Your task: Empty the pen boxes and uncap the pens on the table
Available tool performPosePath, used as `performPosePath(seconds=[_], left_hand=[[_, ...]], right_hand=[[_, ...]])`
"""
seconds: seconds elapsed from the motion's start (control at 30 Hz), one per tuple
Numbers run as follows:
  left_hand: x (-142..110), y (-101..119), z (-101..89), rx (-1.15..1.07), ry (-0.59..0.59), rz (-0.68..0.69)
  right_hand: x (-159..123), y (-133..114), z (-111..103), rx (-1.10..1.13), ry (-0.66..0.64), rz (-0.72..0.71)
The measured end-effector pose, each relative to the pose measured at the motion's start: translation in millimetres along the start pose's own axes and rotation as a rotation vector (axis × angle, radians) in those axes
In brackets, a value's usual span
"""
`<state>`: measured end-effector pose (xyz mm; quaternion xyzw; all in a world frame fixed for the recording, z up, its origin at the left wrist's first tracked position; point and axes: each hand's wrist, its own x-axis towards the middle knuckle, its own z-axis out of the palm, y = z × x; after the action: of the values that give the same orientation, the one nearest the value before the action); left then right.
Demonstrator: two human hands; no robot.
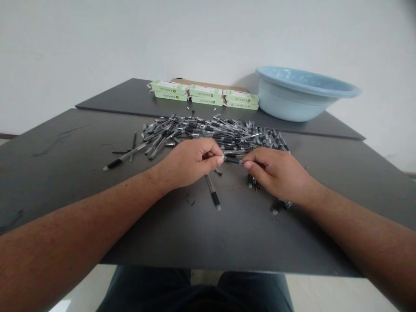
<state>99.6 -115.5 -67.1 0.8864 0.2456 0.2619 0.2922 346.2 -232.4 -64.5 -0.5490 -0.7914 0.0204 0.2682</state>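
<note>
Between my two hands a pen (232, 160) with a black grip is held level above the table. My left hand (195, 162) pinches its left end, and my right hand (276, 171) pinches the right end, at the tip. Just beyond my hands spreads a heap of clear and black pens (214, 130). One loose pen (212, 193) lies below my left hand, its black grip toward me. Small black pieces (253, 182) sit under my right hand, partly covered by it. More dark pieces (279, 206) lie near my right wrist.
Light green boxes (204, 96) are stacked in pairs at the back of the dark table (201, 242). A large pale blue basin (292, 102) stands at the back right. Another pen (113, 164) lies left of the heap. Behind is a white wall (162, 34).
</note>
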Motion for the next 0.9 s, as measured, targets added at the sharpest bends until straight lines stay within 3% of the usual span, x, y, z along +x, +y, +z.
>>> performPosePath(seconds=[0.2,0.47,0.63,0.9], left_hand=[[-0.2,0.0,-0.2,-0.004,-0.011,0.001],[-0.4,-1.2,0.4,0.009,0.002,0.013],[-0.5,-1.5,0.5,0.011,-0.008,0.010],[-1.2,-1.1,0.8,0.026,0.000,0.011]], right_hand=[[0.3,-2.9,0.4,0.068,0.025,0.100],[0.0,-1.1,1.7,0.028,0.000,0.022],[-0.3,-4.1,1.3,0.080,0.017,0.124],[1.3,-2.8,-0.3,0.036,-0.011,0.029]])
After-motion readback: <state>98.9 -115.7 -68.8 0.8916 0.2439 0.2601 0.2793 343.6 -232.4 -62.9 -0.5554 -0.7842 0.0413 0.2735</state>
